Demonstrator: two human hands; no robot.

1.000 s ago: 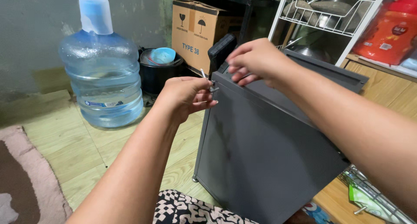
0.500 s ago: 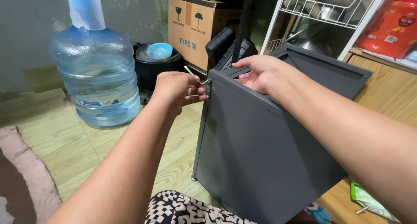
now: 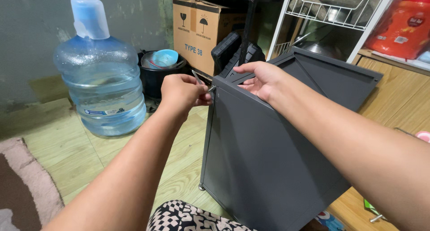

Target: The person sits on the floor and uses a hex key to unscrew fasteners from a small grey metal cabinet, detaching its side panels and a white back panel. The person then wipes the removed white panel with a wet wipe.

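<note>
Left hand (image 3: 181, 93) pinches a thin silvery metal key-like tool (image 3: 197, 77) at the near-left top corner of the dark grey sheet-metal cabinet panel (image 3: 264, 159); the tool's tip meets the corner, probably at a fastener too small to make out. Right hand (image 3: 262, 79) curls over the panel's top edge, fingers pressed down, seemingly steadying it. The panel stands tilted on the wooden floor (image 3: 89, 155), centre-right, matte and smooth. Large clear blue water jug (image 3: 101, 87) sits far left.

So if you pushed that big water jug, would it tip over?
Probably not easily: the water jug looks nearly full, so likely heavy, and it stands on a wide flat base. Its smooth rounded plastic might feel slippery, and it could roll if laid down.
</note>
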